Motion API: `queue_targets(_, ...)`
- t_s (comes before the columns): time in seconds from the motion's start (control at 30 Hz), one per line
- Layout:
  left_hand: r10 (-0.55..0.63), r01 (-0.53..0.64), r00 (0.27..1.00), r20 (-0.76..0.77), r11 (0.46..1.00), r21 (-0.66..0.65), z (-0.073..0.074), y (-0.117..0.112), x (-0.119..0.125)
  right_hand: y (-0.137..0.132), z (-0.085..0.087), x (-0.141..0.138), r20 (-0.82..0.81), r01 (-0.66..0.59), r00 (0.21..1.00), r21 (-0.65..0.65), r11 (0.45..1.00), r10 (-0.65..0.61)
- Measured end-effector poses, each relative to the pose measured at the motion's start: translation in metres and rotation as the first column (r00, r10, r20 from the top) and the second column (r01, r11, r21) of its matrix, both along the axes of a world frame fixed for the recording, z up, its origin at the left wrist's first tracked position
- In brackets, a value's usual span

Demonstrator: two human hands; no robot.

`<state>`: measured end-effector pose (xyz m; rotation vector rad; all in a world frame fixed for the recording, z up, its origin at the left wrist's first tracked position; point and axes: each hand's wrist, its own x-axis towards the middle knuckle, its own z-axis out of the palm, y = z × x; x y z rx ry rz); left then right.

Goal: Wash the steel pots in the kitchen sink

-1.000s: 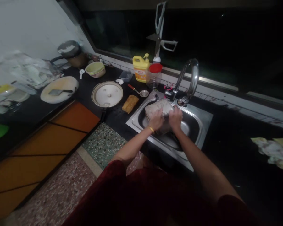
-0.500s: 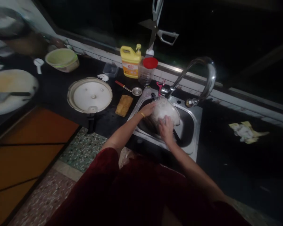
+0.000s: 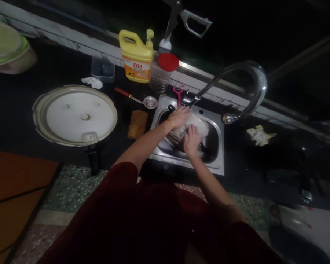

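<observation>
Behind the hand-held pot (image 3: 199, 126), a yellow bottle (image 3: 136, 55) reads 立白.

The room is dim. A black counter (image 3: 13, 95) runs beneath a dark window (image 3: 277, 25), with a pale tiled ledge (image 3: 71, 36) along its far edge. Below its near edge lie a speckled terrazzo floor (image 3: 71, 187) and orange panels (image 3: 13, 176).
</observation>
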<state>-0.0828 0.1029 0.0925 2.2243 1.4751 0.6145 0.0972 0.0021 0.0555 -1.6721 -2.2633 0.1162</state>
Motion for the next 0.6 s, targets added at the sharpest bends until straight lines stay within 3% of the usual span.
queue_targets(0.07, -0.047, 0.047, 0.999, -0.024, 0.999, 0.003, 0.002, 0.017, 0.002, 0.004, -0.002, -0.001, -0.071, 0.056, 0.996, 0.009, 0.998, -0.056)
queue_targets(0.17, -0.017, 0.016, 0.999, -0.033, 0.999, -0.036, 0.005, 0.036, 0.002, -0.014, -0.011, 0.006, -0.205, 0.112, 0.973, 0.021, 0.993, -0.106)
queue_targets(0.27, -0.007, 0.0, 0.998, -0.058, 0.991, -0.133, 0.009, 0.043, 0.001, -0.026, -0.017, 0.005, -0.236, 0.153, 0.961, 0.031, 0.988, -0.142)
queue_targets(0.37, 0.003, -0.028, 0.989, -0.145, 0.985, -0.171, 0.012, 0.031, 0.001, -0.004, -0.013, 0.002, -0.251, 0.188, 0.951, 0.015, 0.982, -0.178)
queue_targets(0.47, 0.102, -0.156, 0.957, -0.273, 0.971, -0.183, 0.01, 0.003, -0.001, 0.013, -0.003, 0.003, -0.315, 0.316, 0.897, -0.029, 0.948, -0.309)
queue_targets(0.53, 0.172, -0.246, 0.927, -0.333, 0.95, -0.195, 0.007, -0.014, -0.004, -0.001, 0.003, -0.003, -0.295, 0.349, 0.89, -0.047, 0.936, -0.347)
queue_targets(0.6, 0.197, -0.284, 0.912, -0.36, 0.937, -0.205, 0.005, -0.023, -0.006, -0.03, 0.007, -0.02, -0.241, 0.287, 0.926, -0.051, 0.957, -0.291)
